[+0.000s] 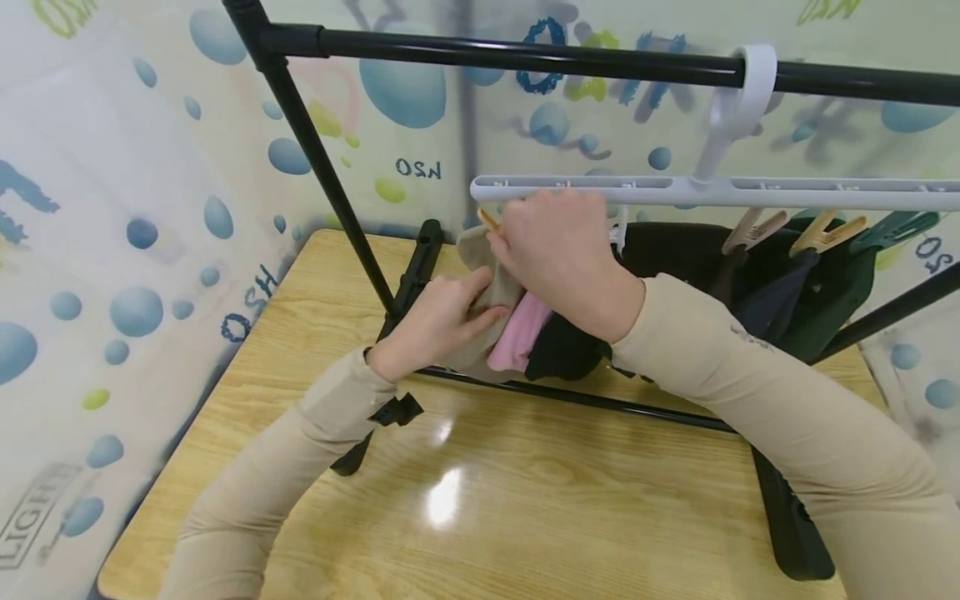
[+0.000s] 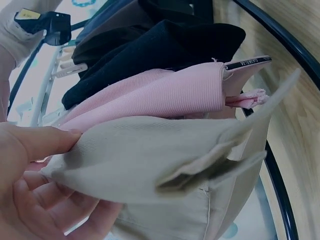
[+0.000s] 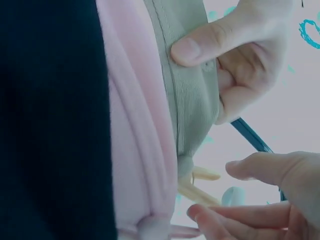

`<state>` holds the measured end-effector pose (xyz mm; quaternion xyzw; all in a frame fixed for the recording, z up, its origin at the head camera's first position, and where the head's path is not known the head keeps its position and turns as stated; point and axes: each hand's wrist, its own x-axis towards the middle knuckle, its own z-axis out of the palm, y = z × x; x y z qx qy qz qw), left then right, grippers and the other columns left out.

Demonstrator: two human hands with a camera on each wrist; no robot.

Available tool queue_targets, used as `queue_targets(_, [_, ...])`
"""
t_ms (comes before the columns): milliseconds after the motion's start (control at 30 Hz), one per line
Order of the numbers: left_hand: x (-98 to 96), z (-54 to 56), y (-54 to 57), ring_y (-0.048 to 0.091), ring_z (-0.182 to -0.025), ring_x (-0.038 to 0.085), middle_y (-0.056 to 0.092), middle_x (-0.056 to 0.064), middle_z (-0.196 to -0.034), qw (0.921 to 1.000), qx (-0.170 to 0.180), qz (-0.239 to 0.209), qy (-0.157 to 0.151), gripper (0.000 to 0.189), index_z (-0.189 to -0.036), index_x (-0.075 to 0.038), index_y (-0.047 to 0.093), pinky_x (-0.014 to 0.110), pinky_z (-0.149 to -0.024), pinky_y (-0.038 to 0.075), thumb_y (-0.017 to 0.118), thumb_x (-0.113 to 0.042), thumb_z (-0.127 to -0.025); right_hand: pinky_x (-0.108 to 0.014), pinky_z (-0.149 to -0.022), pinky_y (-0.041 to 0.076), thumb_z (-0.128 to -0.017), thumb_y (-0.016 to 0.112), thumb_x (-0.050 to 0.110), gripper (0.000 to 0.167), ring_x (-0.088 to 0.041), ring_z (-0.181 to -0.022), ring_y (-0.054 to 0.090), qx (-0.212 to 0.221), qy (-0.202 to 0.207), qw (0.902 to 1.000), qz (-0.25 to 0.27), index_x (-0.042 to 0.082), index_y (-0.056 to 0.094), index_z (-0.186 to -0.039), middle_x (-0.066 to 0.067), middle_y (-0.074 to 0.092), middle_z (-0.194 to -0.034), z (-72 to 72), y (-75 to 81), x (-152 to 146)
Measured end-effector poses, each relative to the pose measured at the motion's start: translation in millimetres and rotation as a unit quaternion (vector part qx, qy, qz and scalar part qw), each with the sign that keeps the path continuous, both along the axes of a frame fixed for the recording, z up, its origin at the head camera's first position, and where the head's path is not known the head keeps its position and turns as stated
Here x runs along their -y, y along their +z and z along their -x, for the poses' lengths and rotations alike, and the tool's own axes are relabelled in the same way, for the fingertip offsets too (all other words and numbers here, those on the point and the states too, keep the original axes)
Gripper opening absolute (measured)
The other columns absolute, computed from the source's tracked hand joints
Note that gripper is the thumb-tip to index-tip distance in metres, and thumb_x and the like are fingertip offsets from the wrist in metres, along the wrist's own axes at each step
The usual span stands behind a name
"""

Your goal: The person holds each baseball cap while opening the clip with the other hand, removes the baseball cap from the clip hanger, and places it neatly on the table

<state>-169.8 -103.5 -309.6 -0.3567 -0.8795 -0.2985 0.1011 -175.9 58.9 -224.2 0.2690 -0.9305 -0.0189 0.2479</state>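
A beige cloth item (image 2: 150, 155), which looks like a cap, hangs at the left end of the white hanger (image 1: 705, 191). My left hand (image 1: 438, 321) pinches its edge between thumb and fingers. A yellow clothespin (image 3: 192, 192) grips its upper edge. Around that clothespin's handles, the thumb and fingers of my right hand (image 1: 562, 258) are spread, the thumb apart from it in the right wrist view. Beside the beige item hangs a pink ribbed cloth item (image 2: 155, 92), then a black one (image 2: 160, 47). The right hand hides part of the hanger in the head view.
The hanger hooks over a black rack bar (image 1: 525, 57). Farther right, pink, yellow and green clothespins (image 1: 896, 231) hold dark cloth items (image 1: 847, 296). The rack's feet (image 1: 798, 525) stand on a wooden table (image 1: 570, 500). A lower bar (image 1: 615, 402) crosses below.
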Motion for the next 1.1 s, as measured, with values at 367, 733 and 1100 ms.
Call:
queue_targets(367, [-9.6, -5.3, 1.9, 0.061, -0.059, 0.015, 0.061, 0.007, -0.071, 0.9997, 0.007, -0.002, -0.025, 0.027, -0.114, 0.002, 0.057, 0.027, -0.053, 0.048, 0.067, -0.008, -0.091, -0.028, -0.038, 0.025, -0.096, 0.056, 0.023, 0.049, -0.014, -0.044, 0.024, -0.063, -0.035, 0.9974, -0.006, 0.011, 0.040, -0.052, 0.001, 0.027, -0.048, -5.3, -11.4, 11])
queue_targets(733, [-14.1, -14.0, 5.2, 0.057, -0.066, 0.015, 0.060, 0.006, -0.078, 0.9992, 0.000, -0.010, -0.038, 0.027, -0.114, 0.001, 0.056, 0.029, -0.059, 0.047, 0.067, -0.006, -0.090, -0.026, -0.039, 0.019, -0.095, 0.059, 0.040, 0.055, -0.012, -0.043, 0.020, -0.090, -0.036, 0.9948, -0.031, 0.013, 0.040, -0.051, 0.002, 0.022, -0.050, -4.4, -8.4, 15])
queue_targets(1100, [-19.8, -24.4, 13.1, 0.045, -0.051, 0.011, 0.044, -0.002, -0.061, 0.9990, -0.028, 0.005, -0.034, 0.015, -0.097, 0.000, 0.057, 0.024, -0.046, 0.037, 0.068, -0.008, -0.090, -0.027, -0.039, 0.017, -0.092, 0.059, 0.052, 0.059, -0.014, -0.042, 0.021, 0.023, -0.055, 0.9982, 0.005, 0.011, 0.041, -0.052, 0.001, 0.023, -0.050, 9.4, 9.5, 9])
